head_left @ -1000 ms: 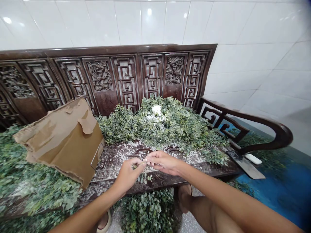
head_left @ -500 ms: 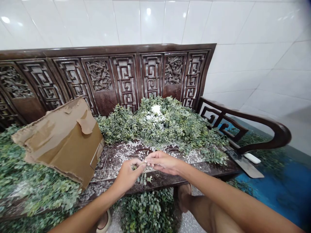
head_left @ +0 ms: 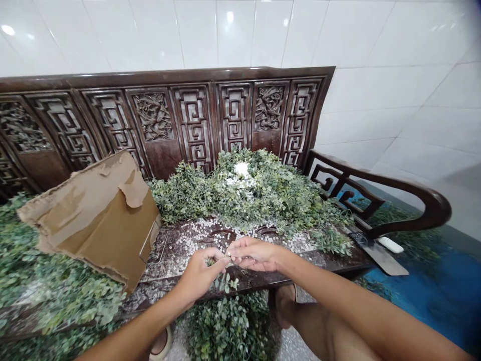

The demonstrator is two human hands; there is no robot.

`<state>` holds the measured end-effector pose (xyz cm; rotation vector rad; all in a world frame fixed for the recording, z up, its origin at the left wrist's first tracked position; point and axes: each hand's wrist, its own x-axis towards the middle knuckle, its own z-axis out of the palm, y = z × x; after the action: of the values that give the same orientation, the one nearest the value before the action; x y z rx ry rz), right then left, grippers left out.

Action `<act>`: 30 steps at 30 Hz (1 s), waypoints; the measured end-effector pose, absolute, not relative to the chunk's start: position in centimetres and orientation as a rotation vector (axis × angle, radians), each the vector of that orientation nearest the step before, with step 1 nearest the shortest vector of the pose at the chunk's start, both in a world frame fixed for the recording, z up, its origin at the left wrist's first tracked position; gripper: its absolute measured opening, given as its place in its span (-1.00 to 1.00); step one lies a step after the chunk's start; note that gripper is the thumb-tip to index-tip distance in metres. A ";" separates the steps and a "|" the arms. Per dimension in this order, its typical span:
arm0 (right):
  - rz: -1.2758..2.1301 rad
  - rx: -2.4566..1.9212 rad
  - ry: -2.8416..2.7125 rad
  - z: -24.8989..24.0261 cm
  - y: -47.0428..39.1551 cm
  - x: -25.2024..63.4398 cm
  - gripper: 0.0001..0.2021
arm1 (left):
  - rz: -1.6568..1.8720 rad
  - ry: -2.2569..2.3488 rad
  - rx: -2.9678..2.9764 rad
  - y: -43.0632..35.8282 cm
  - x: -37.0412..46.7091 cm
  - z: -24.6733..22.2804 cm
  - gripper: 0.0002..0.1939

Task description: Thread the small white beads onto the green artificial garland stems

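Head view: left fingers [head_left: 218,265] grip a sprig [head_left: 227,285], right fingers [head_left: 243,242] pinch its end; white bits [head_left: 241,169] top foliage [head_left: 287,195].

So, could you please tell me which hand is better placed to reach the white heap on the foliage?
Probably the right hand: it sits slightly closer to the white heap, though it works close against the left hand, which appears to hold the leafy sprig.
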<state>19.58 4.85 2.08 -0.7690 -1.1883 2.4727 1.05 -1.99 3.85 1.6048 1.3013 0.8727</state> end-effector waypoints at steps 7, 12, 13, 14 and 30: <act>2.515 -0.776 -1.216 2.0 5.0 19.8 -0.75 | 0.837 1.275 1.568 -2.2 1.2 4.4 -0.71; 2.536 -0.799 -1.250 1.9 5.1 19.9 -0.78 | 0.823 1.255 1.573 -2.4 1.2 4.6 -0.72; 2.539 -0.809 -1.255 1.9 5.1 19.9 -0.78 | 0.817 1.253 1.569 -2.4 1.2 4.6 -0.72; 2.538 -0.818 -1.260 2.0 5.1 20.0 -0.78 | 0.811 1.252 1.563 -2.4 1.2 4.6 -0.72; 2.257 -0.959 -0.906 2.0 5.0 18.6 -0.94 | 0.753 1.382 1.422 -0.4 0.0 4.1 -0.72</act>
<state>18.64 5.00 1.96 -0.9592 -0.9064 2.2575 -0.04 -0.41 4.10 1.4215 1.3818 0.7533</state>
